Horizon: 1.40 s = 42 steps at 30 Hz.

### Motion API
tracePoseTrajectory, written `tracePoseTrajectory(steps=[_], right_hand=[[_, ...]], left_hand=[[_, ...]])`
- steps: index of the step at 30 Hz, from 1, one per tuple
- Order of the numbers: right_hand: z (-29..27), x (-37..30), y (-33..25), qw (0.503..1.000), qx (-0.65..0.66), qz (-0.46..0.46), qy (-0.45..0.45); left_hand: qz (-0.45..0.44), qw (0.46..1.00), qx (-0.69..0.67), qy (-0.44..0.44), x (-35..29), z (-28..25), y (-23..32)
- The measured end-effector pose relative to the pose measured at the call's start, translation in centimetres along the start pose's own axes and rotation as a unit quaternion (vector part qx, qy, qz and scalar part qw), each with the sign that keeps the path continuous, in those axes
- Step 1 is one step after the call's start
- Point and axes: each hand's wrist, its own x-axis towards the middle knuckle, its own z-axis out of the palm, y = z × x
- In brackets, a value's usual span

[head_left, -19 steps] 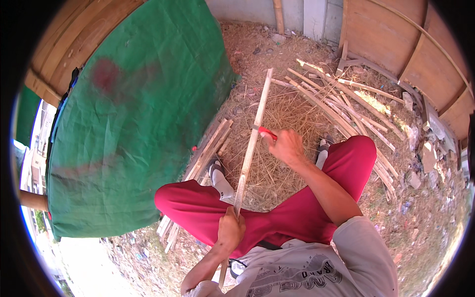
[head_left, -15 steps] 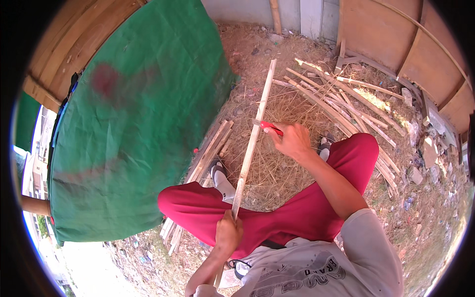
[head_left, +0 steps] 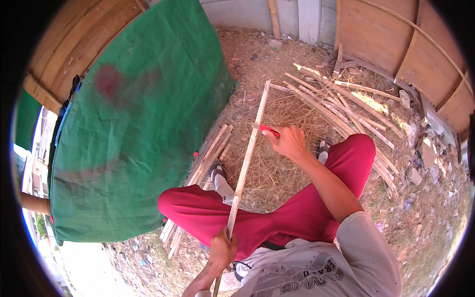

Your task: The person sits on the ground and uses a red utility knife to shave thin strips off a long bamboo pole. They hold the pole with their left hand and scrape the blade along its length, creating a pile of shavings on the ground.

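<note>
A long, pale bamboo strip (head_left: 247,161) slants away from my lap, its far end over the straw beyond my feet. My left hand (head_left: 223,251) is closed round its near part, and its tail passes on below the fist. My right hand (head_left: 291,142) grips a red-handled knife (head_left: 269,130). The short blade meets the strip a little below its far end. Loose straw-like shavings (head_left: 277,173) cover the ground between my bent legs.
At the right lies a pile of split bamboo strips (head_left: 346,111); another bundle (head_left: 210,153) is by my left foot. A green sheet (head_left: 133,133) hangs on the left. Wooden panels (head_left: 381,44) and a pale wall (head_left: 237,14) stand behind. Rubble (head_left: 429,151) litters the right side.
The bamboo strip has slid back toward me, its far end now lower. My left hand has drawn back with it. The knife and right hand have shifted only slightly nearer.
</note>
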Motion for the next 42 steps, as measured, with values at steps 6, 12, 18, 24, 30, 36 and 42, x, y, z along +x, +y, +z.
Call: tracePoseTrajectory(steps=[6, 12, 18, 24, 30, 36, 42], right_hand=[[0.6, 0.7, 1.0, 0.999, -0.024, 0.024, 0.013], [0.8, 1.8, 2.8, 0.995, -0.044, 0.088, -0.014], [0.5, 2.7, 3.5, 0.988, -0.093, 0.115, -0.048], [-1.1, 4.8, 10.6, 0.954, -0.106, 0.281, -0.009], [2.8, 1.6, 13.3, 0.919, -0.252, 0.206, -0.221], [-0.4, 1.6, 4.1, 0.959, -0.065, 0.182, -0.208], [-0.1, -0.1, 1.2, 0.924, 0.306, 0.172, -0.15]], left_hand=[[-0.015, 0.999, -0.018, -0.028, -1.7, -1.2, -0.7], [-0.147, 0.944, -0.221, -0.195, -3.7, -2.2, -2.9], [-0.18, 0.931, -0.216, -0.235, -5.1, -4.8, -1.0], [-0.236, 0.915, -0.198, -0.259, -9.8, -5.9, -4.9], [-0.242, 0.802, -0.44, -0.324, -6.9, -5.8, -7.2], [-0.171, 0.779, -0.511, -0.321, -4.0, -4.6, -6.9], [-0.153, 0.76, -0.529, -0.345, 1.2, -3.2, -4.2]])
